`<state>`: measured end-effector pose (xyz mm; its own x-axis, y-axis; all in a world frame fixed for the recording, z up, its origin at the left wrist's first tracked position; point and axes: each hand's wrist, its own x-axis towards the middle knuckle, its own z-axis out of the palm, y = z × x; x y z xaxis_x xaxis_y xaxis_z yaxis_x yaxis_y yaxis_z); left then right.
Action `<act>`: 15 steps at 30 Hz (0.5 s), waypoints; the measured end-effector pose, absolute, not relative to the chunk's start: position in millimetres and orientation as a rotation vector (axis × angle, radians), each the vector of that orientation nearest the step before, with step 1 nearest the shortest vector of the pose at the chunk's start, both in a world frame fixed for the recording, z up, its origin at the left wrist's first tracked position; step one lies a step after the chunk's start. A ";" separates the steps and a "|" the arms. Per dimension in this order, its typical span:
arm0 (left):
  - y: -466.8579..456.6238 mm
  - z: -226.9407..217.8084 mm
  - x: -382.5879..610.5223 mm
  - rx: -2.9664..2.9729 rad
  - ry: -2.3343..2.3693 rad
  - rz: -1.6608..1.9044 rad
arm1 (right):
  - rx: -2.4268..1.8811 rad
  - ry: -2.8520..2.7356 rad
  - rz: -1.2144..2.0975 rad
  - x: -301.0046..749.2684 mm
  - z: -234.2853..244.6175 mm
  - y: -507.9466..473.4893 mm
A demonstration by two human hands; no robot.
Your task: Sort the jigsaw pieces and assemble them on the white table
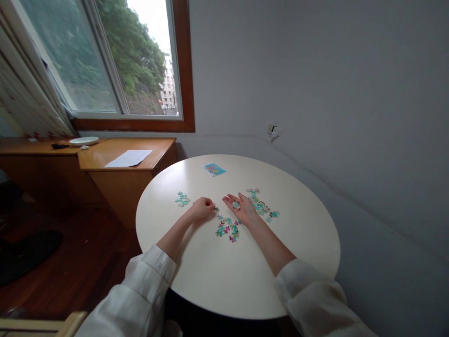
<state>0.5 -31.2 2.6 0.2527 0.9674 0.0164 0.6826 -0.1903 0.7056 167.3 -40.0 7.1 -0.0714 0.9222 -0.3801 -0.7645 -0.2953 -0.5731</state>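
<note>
My left hand (pixel 202 208) is closed in a pinch low over the table, with a small dark-and-yellow jigsaw piece (pixel 216 209) at its fingertips. Palm up, my right hand (pixel 246 210) has its fingers stretched out and carries a few pale jigsaw pieces (pixel 236 205). Just below the hands lies a loose group of teal, pink and yellow jigsaw pieces (pixel 227 229). Another spread of pieces (pixel 261 207) is to the right, partly hidden by my right hand. A smaller teal cluster (pixel 182 199) sits left of my left hand.
All of this rests on a round white table (pixel 217 276). A colourful picture card (pixel 214 169) lies toward its far edge. Beyond, a wooden desk (pixel 164 149) bears a paper sheet (pixel 129 158) and a white plate (pixel 84 141). A wall with a socket (pixel 273 130) borders the right.
</note>
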 end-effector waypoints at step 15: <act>-37.6 9.6 8.3 2.094 1.759 0.413 | -0.816 -0.281 1.690 166.8 4.7 -40.1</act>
